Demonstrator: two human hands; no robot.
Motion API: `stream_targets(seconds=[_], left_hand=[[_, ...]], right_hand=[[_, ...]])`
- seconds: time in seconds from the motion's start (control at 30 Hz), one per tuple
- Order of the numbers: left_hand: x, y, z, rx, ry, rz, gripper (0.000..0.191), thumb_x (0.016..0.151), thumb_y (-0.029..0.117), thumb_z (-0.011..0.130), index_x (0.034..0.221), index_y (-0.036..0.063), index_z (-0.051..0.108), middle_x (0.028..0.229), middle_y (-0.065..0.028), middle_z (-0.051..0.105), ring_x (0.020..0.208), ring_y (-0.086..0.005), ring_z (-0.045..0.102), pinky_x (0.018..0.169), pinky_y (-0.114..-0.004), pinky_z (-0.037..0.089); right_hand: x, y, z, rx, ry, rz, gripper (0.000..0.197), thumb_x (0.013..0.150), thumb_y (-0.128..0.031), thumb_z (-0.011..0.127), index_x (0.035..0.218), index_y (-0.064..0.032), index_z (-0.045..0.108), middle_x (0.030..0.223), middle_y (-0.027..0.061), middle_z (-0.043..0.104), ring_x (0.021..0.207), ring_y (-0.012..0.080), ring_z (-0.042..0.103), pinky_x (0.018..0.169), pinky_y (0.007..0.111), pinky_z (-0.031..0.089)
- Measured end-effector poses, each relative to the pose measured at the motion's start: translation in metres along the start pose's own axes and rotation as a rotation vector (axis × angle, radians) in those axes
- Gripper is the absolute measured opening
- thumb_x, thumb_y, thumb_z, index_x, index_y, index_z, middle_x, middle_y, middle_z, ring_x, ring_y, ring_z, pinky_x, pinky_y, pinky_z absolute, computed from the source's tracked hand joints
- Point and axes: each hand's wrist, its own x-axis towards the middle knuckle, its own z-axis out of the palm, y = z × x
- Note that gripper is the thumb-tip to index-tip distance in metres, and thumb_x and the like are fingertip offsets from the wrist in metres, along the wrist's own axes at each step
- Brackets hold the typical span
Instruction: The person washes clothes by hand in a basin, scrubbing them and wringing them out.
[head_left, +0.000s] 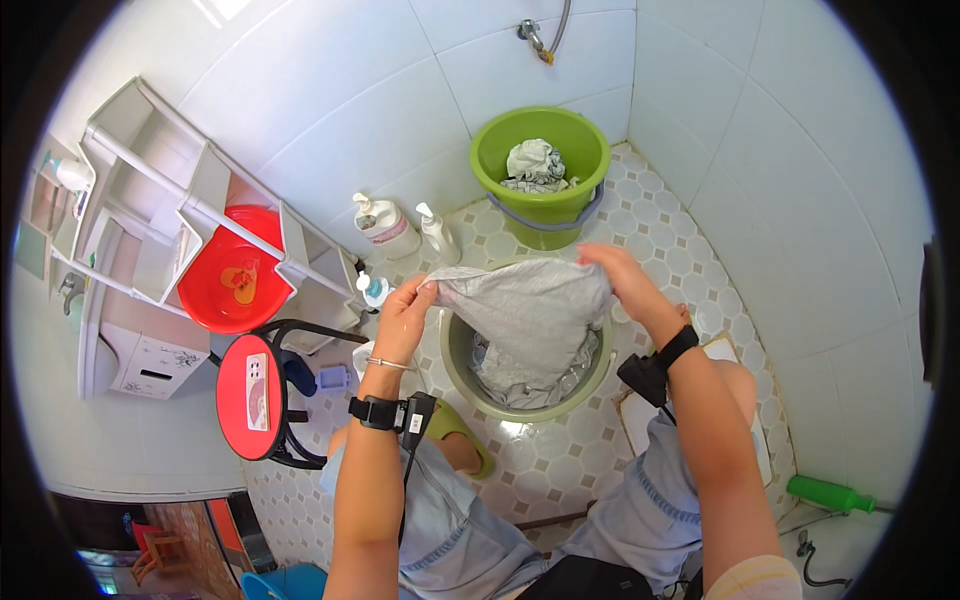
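A wet light-grey cloth (532, 307) is stretched between my two hands above a grey-green basin (459, 375) on the floor. My left hand (409, 307) pinches its left corner. At the cloth's upper right edge, my right hand (619, 274) grips it, with the fingertips partly hidden. The cloth's lower part hangs into the basin, where more wet grey fabric (525, 391) lies in water. Beyond the basin stands a green bucket (541, 225) with crumpled white and grey cloths (534, 165) inside.
White pump bottles (388, 229) stand by the wall, left of the bucket. A red basin (236, 281) rests at the white shelf (195, 202). A phone (257, 391) lies on a red stool (232, 397). Above the bucket is a wall tap (534, 39). A green bottle (829, 495) is at lower right.
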Motion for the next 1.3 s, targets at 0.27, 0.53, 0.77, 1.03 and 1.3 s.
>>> stream_targets(seconds=[0.27,0.53,0.77,1.03,1.3], left_hand=[[-0.009,0.027,0.038,-0.125,-0.276,-0.095,0.024,0.094,0.023,0.049,0.100,0.0035,0.062,0.072,0.0069,0.051,0.060,-0.0020,0.041,0.052,-0.018,0.033],[0.003,0.023,-0.011,-0.649,0.207,-0.053,0.022,0.095,0.020,0.048,0.102,0.0032,0.060,0.089,0.0006,0.062,0.079,-0.0063,0.056,0.070,-0.022,0.046],[-0.008,0.019,-0.005,0.369,-0.144,-0.123,0.036,0.076,0.036,0.071,0.084,0.0019,0.064,0.068,0.0002,0.057,0.065,-0.0065,0.051,0.058,-0.025,0.041],[-0.001,0.029,-0.003,-0.405,-0.100,-0.203,0.021,0.090,0.019,0.055,0.100,0.0025,0.061,0.093,-0.0001,0.063,0.085,-0.0100,0.058,0.076,-0.024,0.045],[0.005,0.015,-0.015,-0.416,0.181,-0.177,0.023,0.090,0.023,0.055,0.102,0.0031,0.058,0.092,-0.0019,0.062,0.083,-0.0093,0.057,0.073,-0.024,0.045]], right_hand=[[-0.018,0.008,0.094,0.155,-0.468,-0.363,0.041,0.073,-0.015,0.068,0.112,-0.0059,0.057,0.104,0.0066,0.062,0.100,0.0174,0.056,0.085,0.031,0.043],[0.000,0.022,0.049,-0.875,-0.349,-0.465,0.034,0.073,-0.030,0.070,0.097,-0.0066,0.064,0.079,0.0075,0.064,0.073,0.0157,0.058,0.068,0.030,0.044],[-0.002,-0.016,0.030,-0.044,-0.261,-0.373,0.018,0.084,-0.006,0.053,0.101,-0.0027,0.058,0.097,-0.0015,0.058,0.089,0.0064,0.052,0.081,0.022,0.040],[0.000,-0.021,0.036,0.082,-0.171,-0.286,0.028,0.080,-0.013,0.062,0.106,-0.0060,0.054,0.098,0.0036,0.058,0.091,0.0120,0.055,0.080,0.027,0.043],[-0.010,0.009,0.057,-0.881,-0.375,-0.535,0.044,0.076,-0.023,0.069,0.113,-0.0057,0.053,0.108,0.0079,0.056,0.091,0.0169,0.058,0.076,0.033,0.045]])
